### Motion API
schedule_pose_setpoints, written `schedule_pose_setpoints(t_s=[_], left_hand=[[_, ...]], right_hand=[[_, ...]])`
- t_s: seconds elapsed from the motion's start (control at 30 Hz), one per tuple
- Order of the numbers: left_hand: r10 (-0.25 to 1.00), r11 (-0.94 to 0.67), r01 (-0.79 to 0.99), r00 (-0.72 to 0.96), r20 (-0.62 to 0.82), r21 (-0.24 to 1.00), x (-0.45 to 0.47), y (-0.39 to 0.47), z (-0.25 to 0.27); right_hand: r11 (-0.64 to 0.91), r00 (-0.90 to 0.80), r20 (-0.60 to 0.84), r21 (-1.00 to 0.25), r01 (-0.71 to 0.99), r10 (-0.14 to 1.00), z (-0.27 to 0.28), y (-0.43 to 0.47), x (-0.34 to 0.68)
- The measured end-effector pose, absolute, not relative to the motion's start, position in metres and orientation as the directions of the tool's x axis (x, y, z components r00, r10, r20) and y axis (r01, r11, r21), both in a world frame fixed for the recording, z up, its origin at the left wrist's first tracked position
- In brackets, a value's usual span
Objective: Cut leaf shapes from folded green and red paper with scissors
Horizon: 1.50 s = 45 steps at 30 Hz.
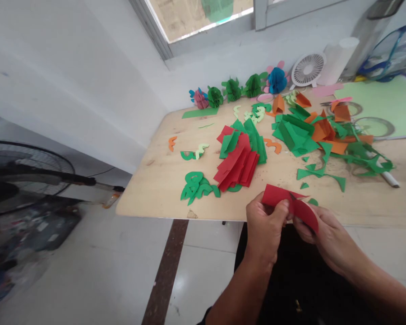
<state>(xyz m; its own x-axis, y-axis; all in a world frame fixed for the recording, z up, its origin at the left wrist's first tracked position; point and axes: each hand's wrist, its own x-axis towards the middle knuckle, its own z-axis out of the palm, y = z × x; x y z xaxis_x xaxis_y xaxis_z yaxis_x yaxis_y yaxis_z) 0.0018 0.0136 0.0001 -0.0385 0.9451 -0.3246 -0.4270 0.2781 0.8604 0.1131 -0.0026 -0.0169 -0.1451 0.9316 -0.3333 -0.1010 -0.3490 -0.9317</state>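
Note:
My left hand (pixel 265 225) pinches a folded piece of red paper (pixel 275 195) between thumb and fingers, just over the table's front edge. Against that paper, my right hand (pixel 325 228) is closed round a pair of scissors; only a dark bit of blade (pixel 292 197) shows, the handles being hidden by the hand and paper. A cut flap of the red paper curves down across the right fingers. Beyond my hands lies a stack of folded red paper (pixel 238 162), with folded green paper (pixel 256 140) behind it. Green cut-out shapes (pixel 196 187) are heaped to the left.
Green scraps (pixel 320 174) and orange paper (pixel 325 128) spread over the right of the wooden table (pixel 149 180). Several paper pom-pom figures (pixel 233 90) line the wall beside a small white fan (pixel 307 70). Tape rolls (pixel 374 127) and a white marker (pixel 390 179) lie at the right.

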Motion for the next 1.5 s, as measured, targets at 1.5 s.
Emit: schedule_pose_setpoints(t_s=[1.5], left_hand=[[0.956,0.276,-0.378,0.012,-0.293,0.884,-0.0019,0.0111,-0.0008]], right_hand=[[-0.378,-0.133,-0.365,-0.921,-0.091,0.921,-0.014,-0.0058,0.1143]])
